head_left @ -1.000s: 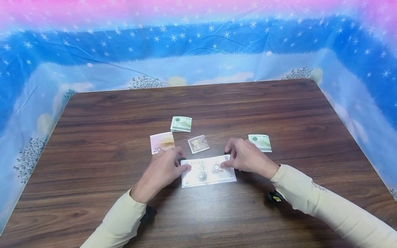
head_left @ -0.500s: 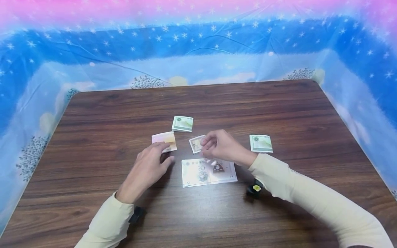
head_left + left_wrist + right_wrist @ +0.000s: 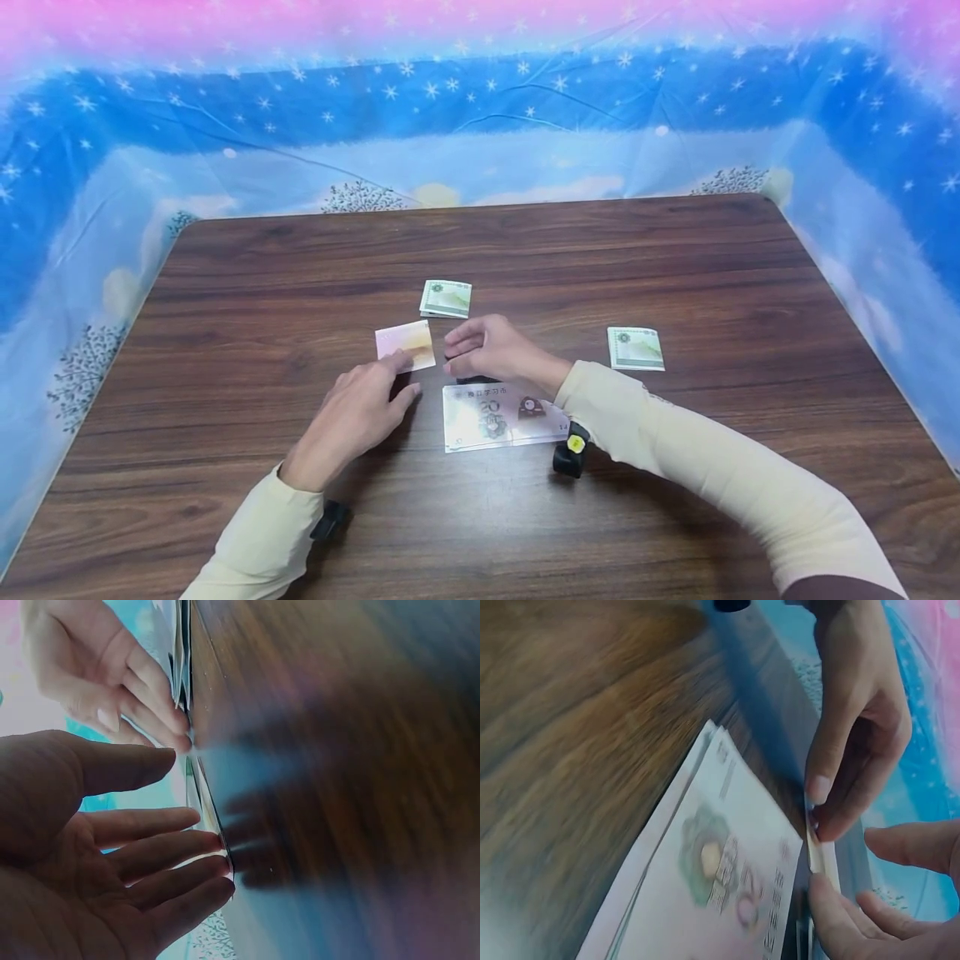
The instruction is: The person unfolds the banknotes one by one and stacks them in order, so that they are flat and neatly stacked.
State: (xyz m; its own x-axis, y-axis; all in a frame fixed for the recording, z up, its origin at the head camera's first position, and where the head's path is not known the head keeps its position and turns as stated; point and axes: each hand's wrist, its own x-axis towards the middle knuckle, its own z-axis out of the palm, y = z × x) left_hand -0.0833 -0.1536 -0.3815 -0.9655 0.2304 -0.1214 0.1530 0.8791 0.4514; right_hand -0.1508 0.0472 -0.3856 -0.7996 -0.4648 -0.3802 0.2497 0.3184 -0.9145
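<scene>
My left hand (image 3: 348, 417) touches the near edge of a pink-and-orange folded banknote (image 3: 405, 340), its thumb spread apart from the fingers. In the left wrist view, its fingers (image 3: 176, 859) reach forward against a note's thin edge. Just right of it my right hand (image 3: 498, 354) is low over the table, covering the small brown folded note from the head view. Its fingers (image 3: 840, 915) are loosely extended in the right wrist view; no clear grip on paper shows. Below it lies a stack of pale unfolded notes (image 3: 491, 421), flat on the table.
A green folded banknote (image 3: 447, 298) lies behind the pink one. Another green folded note (image 3: 636, 348) is off to the right. The wooden table (image 3: 262, 292) is enclosed by a blue and pink snowflake curtain (image 3: 480, 108).
Both hands have let go of the unfolded notes. My left hand has shifted slightly left to the pink note; my right hand has moved left over the brown note.
</scene>
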